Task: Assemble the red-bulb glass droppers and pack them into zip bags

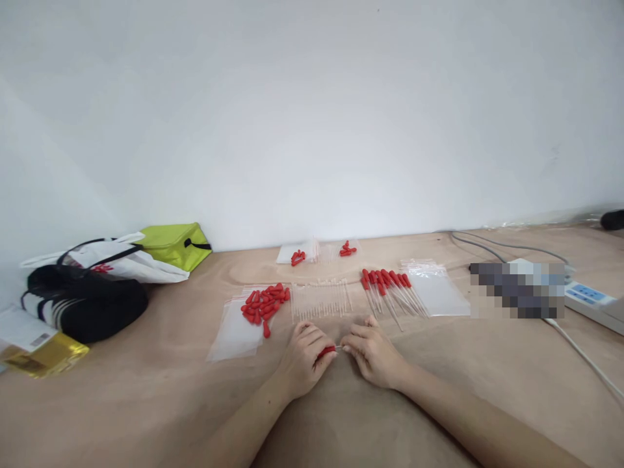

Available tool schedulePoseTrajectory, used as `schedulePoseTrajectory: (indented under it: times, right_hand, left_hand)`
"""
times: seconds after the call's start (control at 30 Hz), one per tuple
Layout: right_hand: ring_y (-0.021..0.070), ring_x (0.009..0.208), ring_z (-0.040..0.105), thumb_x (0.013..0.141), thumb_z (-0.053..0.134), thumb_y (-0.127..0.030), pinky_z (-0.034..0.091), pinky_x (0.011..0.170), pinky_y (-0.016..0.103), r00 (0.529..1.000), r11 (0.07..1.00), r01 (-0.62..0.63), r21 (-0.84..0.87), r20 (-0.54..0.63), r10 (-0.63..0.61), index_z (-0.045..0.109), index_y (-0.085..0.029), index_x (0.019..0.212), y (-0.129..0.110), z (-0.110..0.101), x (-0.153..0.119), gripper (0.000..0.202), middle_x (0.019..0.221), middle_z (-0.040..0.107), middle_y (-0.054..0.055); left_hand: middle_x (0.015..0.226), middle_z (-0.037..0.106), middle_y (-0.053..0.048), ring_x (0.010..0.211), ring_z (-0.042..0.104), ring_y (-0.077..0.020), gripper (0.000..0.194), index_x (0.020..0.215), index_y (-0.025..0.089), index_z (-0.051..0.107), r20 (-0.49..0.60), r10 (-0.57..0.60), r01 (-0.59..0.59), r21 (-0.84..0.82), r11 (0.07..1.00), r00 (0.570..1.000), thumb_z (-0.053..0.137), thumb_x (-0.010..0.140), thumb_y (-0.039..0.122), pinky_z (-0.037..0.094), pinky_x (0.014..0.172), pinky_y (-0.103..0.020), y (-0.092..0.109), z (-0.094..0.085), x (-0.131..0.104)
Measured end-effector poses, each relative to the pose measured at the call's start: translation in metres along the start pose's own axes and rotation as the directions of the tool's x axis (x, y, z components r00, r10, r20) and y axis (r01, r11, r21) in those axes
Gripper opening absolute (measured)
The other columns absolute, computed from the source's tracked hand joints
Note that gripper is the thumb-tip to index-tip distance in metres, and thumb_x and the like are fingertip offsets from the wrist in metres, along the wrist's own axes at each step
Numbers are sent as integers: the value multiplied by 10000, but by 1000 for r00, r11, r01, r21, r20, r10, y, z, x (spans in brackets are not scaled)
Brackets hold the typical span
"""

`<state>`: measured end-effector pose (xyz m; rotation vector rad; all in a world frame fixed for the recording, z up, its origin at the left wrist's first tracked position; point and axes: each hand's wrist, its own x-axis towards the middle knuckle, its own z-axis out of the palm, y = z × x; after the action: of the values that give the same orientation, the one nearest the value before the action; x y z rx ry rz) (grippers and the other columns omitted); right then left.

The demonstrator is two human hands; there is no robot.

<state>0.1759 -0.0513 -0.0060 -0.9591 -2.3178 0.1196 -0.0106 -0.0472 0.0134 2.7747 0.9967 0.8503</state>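
Note:
My left hand is closed round a red rubber dropper bulb. Against the bulb's open end lies a thin glass dropper tube, pinched by my right hand; how far it sits inside the bulb is hidden. Beyond my hands is a row of clear glass tubes. To their left, a pile of loose red bulbs rests partly on clear plastic bags. On the right, several droppers with red bulbs fitted lie side by side.
More plastic bags lie right of the fitted droppers. Small red bulb groups sit near the wall. A black cap, green bag and yellow-bottomed package are at left; a power strip with cables is at right.

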Motion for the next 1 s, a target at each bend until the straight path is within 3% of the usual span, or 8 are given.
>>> schedulePoseTrajectory:
  times: [0.2,0.4,0.47,0.53,0.6,0.7,0.8,1.0]
  right_hand:
    - [120,657,463,850,374,-144,237,647,271,999,999,-26,-35,31,27,589,-180,806,-2,-1,5,223,694,560,14]
    - [163,748,470,823,461,-187,210,649,314,998,977,-5,-212,66,19,610,-200,772,-8,-15,12,159,723,608,32]
    - [165,746,477,809,470,-180,210,654,318,995,969,-54,-241,65,72,615,-202,751,-3,-18,12,158,721,616,30]
    - [171,756,495,805,463,-188,218,672,322,980,949,-192,-249,10,201,624,-208,762,7,-23,11,168,742,629,27]
    - [178,775,517,808,452,-210,230,695,324,921,890,-390,-236,-88,380,632,-215,788,21,-28,12,181,771,644,28]
    - [194,808,546,806,443,-265,248,706,322,757,731,-652,-198,-216,617,630,-212,832,44,-37,18,196,802,658,35]
    - [213,841,558,806,431,-304,257,702,325,637,605,-771,-198,-258,727,613,-196,886,60,-40,26,226,821,662,52]
    - [212,802,575,795,430,-282,254,740,343,585,533,-809,-249,-252,770,600,-175,842,67,-29,36,206,764,661,58]
  left_hand:
    - [728,628,-7,710,545,-153,155,759,190,567,17,-33,33,37,999,999,433,836,205,357,790,-342,0,-5,4]
    - [817,639,-13,787,558,-183,110,871,215,584,-41,-114,117,70,991,993,489,818,222,375,788,-359,-4,-10,4]
    - [910,621,-42,847,555,-197,192,989,199,551,-71,-184,188,60,980,980,499,804,215,404,772,-345,-6,-10,2]
    - [933,606,-52,854,555,-198,240,1030,184,527,-61,-265,267,43,963,962,499,792,198,431,747,-329,-7,-9,0]
    - [879,608,-36,817,562,-191,165,941,190,560,-1,-305,305,29,952,952,494,790,193,444,727,-320,-6,-9,1]
    - [835,610,-26,809,564,-189,104,807,194,591,67,-312,311,25,950,948,488,800,201,443,734,-327,-6,-11,3]
    - [843,610,-30,821,562,-189,107,813,189,598,82,-323,322,19,946,943,491,802,199,441,743,-332,-5,-12,5]
    - [844,608,-30,817,559,-184,110,808,187,599,87,-332,333,7,943,939,489,802,200,440,741,-332,-5,-11,5]
